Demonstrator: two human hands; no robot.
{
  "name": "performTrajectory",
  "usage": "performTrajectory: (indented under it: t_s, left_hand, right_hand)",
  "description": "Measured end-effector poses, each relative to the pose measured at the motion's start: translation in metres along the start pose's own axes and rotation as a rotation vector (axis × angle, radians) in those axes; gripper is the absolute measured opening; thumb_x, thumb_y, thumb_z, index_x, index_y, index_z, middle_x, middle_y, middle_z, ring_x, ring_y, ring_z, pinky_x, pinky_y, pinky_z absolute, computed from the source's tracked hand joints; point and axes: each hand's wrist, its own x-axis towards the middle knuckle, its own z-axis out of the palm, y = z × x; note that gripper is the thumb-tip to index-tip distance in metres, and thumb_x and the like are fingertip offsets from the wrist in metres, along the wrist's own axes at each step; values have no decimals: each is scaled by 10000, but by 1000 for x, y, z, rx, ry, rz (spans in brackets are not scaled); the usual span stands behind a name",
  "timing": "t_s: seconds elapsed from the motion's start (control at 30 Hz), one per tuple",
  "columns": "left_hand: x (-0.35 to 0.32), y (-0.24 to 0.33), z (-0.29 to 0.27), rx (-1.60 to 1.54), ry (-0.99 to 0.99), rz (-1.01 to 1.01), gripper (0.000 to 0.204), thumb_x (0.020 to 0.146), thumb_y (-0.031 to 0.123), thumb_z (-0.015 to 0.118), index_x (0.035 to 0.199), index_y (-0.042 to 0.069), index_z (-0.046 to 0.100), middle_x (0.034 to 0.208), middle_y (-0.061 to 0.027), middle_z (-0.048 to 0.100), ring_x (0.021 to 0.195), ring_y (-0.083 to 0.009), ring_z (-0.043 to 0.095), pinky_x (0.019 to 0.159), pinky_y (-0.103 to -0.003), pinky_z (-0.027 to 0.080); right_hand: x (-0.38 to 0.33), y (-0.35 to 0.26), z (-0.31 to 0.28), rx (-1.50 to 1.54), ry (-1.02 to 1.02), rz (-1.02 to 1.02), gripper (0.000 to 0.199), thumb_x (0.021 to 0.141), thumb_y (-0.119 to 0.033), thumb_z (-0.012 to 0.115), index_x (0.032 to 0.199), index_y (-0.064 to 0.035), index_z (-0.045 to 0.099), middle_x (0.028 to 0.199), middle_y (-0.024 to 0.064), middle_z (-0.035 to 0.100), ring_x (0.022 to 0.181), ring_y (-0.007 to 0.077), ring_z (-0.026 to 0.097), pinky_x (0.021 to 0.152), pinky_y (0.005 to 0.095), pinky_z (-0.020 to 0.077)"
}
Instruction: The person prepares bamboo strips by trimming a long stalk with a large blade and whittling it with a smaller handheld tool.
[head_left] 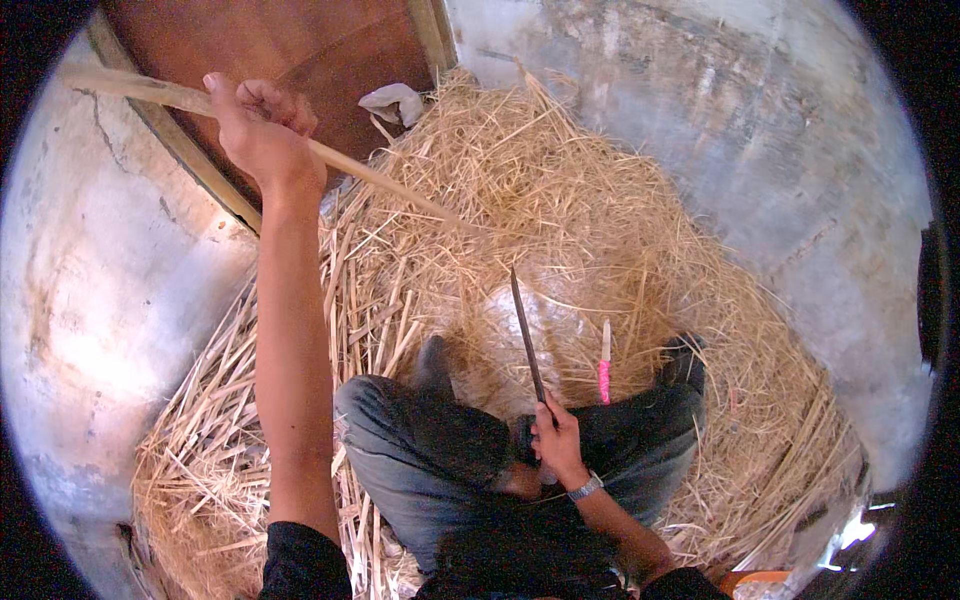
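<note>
Left hand (262,128) grips a cane stalk (330,158); right hand (556,445) clutches a long blade (527,335).

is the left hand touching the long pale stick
Touching. The head view shows the left hand raised with its fingers wrapped around the long pale stick, which runs out past the fist on both sides.

left hand (262,135): raised, fist closed | right hand (556,443): low, gripping

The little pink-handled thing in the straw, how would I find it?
Start at the big heap of dry yellow straw, then look between the seated person's knees. Just right of the dark blade in the right hand, the small pink-handled tool stands upright, the only bright pink thing there.
</note>
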Motion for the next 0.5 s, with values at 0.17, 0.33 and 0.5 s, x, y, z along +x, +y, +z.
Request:
performTrajectory:
  t_s: [0.17,0.33,0.5]
  left_hand:
    - [-18,-44,2,220,79,82,667,1018,564,404,556,88,475,507,-20,402,416,-157,420,421,-308,324]
    - [-49,-120,-1,296,26,24,610,1036,471,433,576,73,475,518,-6,443,476,-118,426,484,-299,324]
    - [-32,-137,9,424,151,134,541,1038,393,448,723,-10,625,576,-57,554,552,-138,498,537,-337,380]
  right_hand:
    - [7,7,9,-14,5,18,426,1016,-277,571,1426,-168,531,640,-31,517,458,63,456,408,254,419]
    - [21,9,12,-28,38,-26,438,1017,-291,568,1434,-163,521,653,-28,529,509,66,500,439,256,449]
    - [45,-31,16,-38,54,-117,400,1036,-337,519,1374,-124,545,665,-18,500,464,60,452,395,244,398]
